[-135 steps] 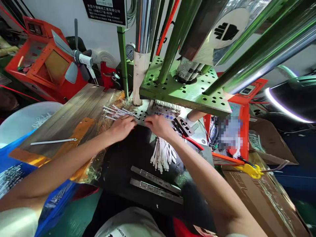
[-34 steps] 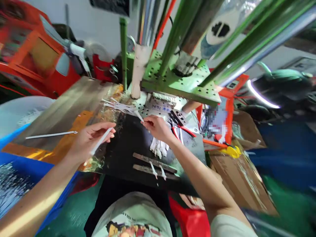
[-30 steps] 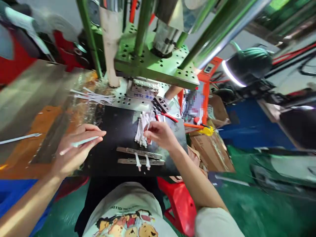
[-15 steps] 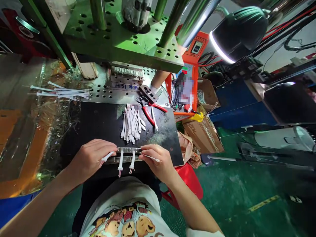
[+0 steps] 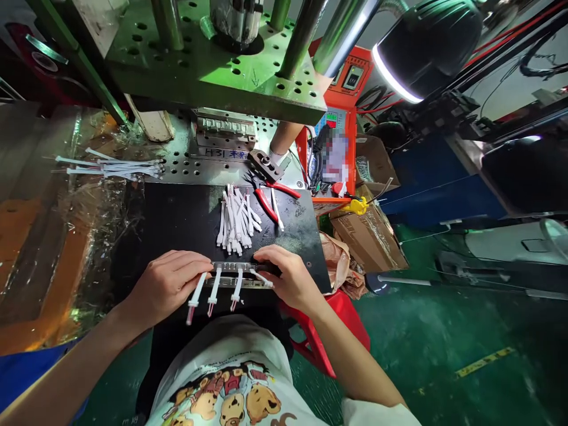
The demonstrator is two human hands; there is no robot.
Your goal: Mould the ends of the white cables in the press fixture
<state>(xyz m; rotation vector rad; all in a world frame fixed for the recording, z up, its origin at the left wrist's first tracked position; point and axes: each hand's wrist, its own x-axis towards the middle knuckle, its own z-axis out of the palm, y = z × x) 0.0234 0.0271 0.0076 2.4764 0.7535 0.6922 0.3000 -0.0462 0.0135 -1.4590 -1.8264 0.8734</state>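
Two grey metal fixture bars (image 5: 231, 267) lie across the near edge of a black mat (image 5: 177, 219). Three white cable pieces (image 5: 215, 291) sit in the bars, their ends hanging toward me. My left hand (image 5: 166, 284) pinches the leftmost cable piece (image 5: 195, 293) at the bars' left end. My right hand (image 5: 284, 278) pinches another white cable piece (image 5: 261, 278) against the bars' right part. A loose bundle of white cable pieces (image 5: 235, 220) lies on the mat just beyond the bars.
Red-handled pliers (image 5: 266, 198) lie right of the bundle. A green perforated press plate (image 5: 208, 65) overhangs a steel mould (image 5: 224, 133). More white cables (image 5: 110, 167) lie at the left on plastic film. A lamp (image 5: 421, 47) and cardboard boxes (image 5: 368, 231) stand right; a red stool (image 5: 337, 331) is below.
Both hands came back from the far cables, each with a white piece, to the fixture bars. The left hand's piece now sits in the bars as a third one; the right hand's piece is at the bars.
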